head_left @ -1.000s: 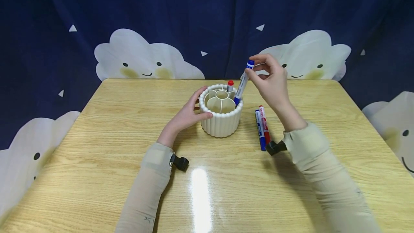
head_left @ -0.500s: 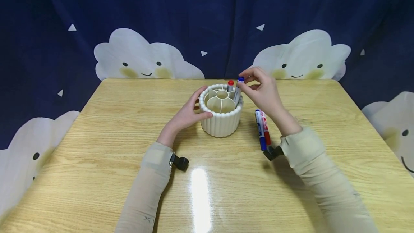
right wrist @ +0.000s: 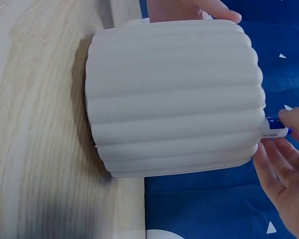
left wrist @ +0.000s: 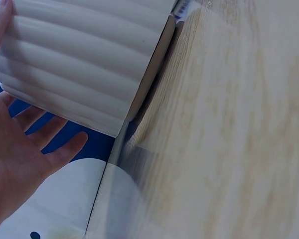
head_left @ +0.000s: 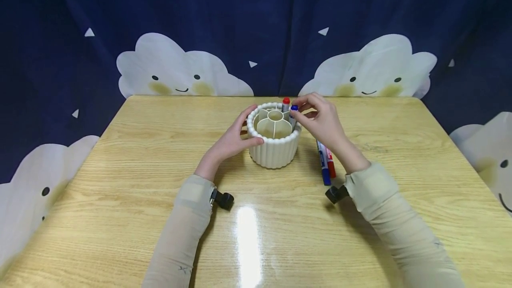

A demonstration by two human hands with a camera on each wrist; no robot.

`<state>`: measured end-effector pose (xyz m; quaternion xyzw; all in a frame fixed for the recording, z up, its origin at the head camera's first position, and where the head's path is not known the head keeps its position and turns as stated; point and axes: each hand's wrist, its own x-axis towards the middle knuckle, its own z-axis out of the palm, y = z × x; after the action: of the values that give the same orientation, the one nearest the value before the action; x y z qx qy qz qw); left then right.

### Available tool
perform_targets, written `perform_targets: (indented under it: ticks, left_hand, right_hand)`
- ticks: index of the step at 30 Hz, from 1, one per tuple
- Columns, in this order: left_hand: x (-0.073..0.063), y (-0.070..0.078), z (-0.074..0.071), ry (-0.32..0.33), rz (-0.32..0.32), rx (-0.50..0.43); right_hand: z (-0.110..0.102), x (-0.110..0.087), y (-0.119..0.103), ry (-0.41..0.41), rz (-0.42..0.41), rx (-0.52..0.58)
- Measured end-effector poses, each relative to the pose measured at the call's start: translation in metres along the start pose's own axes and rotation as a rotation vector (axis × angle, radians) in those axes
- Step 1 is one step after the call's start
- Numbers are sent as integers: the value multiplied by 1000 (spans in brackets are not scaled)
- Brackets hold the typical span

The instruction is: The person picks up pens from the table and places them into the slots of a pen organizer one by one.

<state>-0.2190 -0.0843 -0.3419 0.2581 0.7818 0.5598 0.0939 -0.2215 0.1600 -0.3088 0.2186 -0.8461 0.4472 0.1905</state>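
A white fluted pen holder (head_left: 274, 152) with a beaded rim and petal-shaped compartments stands upright on the table. My left hand (head_left: 229, 143) holds its left side, thumb over the near rim and fingers behind; in the left wrist view its fingers spread along the fluted wall. At the right side of the holder, my right hand (head_left: 323, 121) pinches the blue cap of a white whiteboard marker (head_left: 293, 119), whose lower part is hidden inside. In the right wrist view only the capped end of this marker (right wrist: 275, 130) sticks out past the rim. A red-capped marker (head_left: 286, 104) stands in the holder's back compartment.
On the wooden table (head_left: 120, 199), right of the holder, lie a blue marker (head_left: 323, 161) and a red marker (head_left: 330, 166) side by side, partly under my right forearm in view. A dark blue cloud-print curtain (head_left: 264, 21) hangs behind the table's far edge.
My right hand has moved down and left, lowering the blue-capped marker from a tilted stance at the rim deep into the right compartment. My left hand has stayed on the holder.
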Motion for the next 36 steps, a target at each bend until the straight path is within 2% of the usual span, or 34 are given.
perform_targets:
  ticks: [5, 10, 12, 17, 21, 30, 36]
  left_hand:
    - [0, 1, 0, 1, 0, -2]
    - [0, 1, 1, 2, -2, 0]
    - [1, 1, 1, 2, -2, -2]
    - [1, 1, 1, 2, -5, -9]
    - [0, 1, 1, 2, 1, -8]
    - [-1, 1, 1, 6, -7, 12]
    - [-1, 1, 1, 3, 2, 10]
  right_hand:
    - [-1, -1, 0, -5, 6, 17]
    - [-12, -7, -16, -9, 37, 8]
    - [-16, -10, -12, -3, 50, -3]
    - [-24, -17, 21, -20, 90, -71]
    - [-30, -26, 33, -87, 153, -117]
    - [-39, -40, 58, -300, 280, -221]
    - [-42, -43, 71, -396, 313, -272]
